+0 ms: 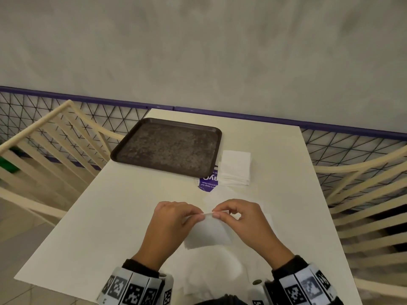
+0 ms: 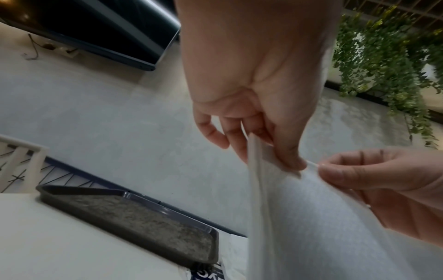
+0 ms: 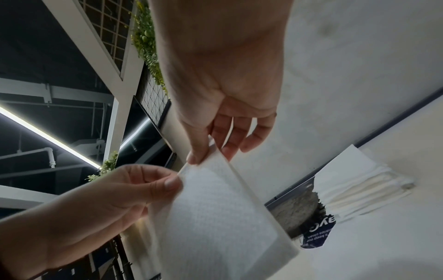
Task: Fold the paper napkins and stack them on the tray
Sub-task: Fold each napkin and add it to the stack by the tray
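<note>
Held napkin: white paper napkin [image 1: 208, 231], lifted above the near part of the bench [image 1: 123, 208], hanging from its top edge.
Left hand: left hand [image 1: 174, 219] pinches the top edge between thumb and fingers, beside the right.
Right hand: right hand [image 1: 240, 216] pinches the same edge; the thumbs almost meet.
Handling: judged very light, limp and easily torn or creased; embossed surface should give some grip. Best held by edges or corners with light pinches, laid flat on the bench to press the crease.
Supply: napkin stack [image 1: 235, 168] lies just right of the tray.
Tray: dark tray [image 1: 167, 146], far side, holds no napkins yet.
Other sheets: loose white sheets [image 1: 211, 274] lie beneath the wrists.
</note>
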The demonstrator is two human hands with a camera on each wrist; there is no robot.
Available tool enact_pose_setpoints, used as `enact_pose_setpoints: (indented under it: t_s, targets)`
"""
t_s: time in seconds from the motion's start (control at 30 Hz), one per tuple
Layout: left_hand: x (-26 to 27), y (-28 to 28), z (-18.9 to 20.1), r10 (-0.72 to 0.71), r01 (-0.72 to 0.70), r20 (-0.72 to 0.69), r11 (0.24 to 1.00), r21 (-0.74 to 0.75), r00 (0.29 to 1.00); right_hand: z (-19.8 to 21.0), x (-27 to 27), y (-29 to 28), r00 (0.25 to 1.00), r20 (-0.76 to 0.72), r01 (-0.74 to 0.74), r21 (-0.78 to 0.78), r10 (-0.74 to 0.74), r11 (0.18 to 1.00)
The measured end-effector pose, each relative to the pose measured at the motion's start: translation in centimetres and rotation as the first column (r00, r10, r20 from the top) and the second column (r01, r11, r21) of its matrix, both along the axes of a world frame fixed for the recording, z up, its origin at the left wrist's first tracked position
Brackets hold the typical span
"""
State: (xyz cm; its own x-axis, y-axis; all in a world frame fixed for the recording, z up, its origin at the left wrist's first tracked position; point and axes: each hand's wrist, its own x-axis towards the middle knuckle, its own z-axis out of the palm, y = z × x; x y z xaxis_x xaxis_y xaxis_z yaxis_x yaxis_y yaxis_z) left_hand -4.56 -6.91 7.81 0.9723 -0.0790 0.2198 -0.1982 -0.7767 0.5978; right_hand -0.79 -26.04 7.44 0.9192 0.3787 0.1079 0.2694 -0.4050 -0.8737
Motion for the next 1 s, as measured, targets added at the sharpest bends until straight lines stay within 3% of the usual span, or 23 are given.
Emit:
enact_pose_setpoints:
  t_s: [0.27,0.5,0.67,0.8,0.9,1.0]
  targets:
    - [-0.2,0.4,-0.4,0.045,-0.049,-0.031,0.989,-0.139,0.999,-0.8,0.0,-1.6,0.995,-0.085,0.067,0.071,-0.061,0.995]
    - [0.4,0.9,-0.7,0.080,-0.099,-0.077,0.951,-0.291,0.994,-3.2,0.5,-2.5,0.977,-0.213,0.005,-0.047,-0.014,0.999]
    - [1.3,1.9,-2.3,0.133,-0.185,-0.180,0.930,-0.318,0.975,-4.1,1.2,-3.1,0.956,-0.278,0.099,0.010,-0.092,0.995]
    - [2.0,3.9,-5.5,0.183,-0.225,-0.248,0.962,-0.154,0.951,-5.0,2.2,-4.6,0.924,-0.296,0.246,-0.016,-0.240,0.969]
    - [2.0,4.5,-8.3,0.100,-0.083,-0.404,0.995,0.059,0.909,-5.7,3.4,-5.6,0.900,-0.286,0.315,-0.097,-0.330,0.944]
    - [2.0,4.0,-10.2,0.068,0.053,-0.537,0.977,0.206,0.841,-6.0,4.7,-6.3,0.890,-0.269,0.338,-0.148,-0.367,0.929]
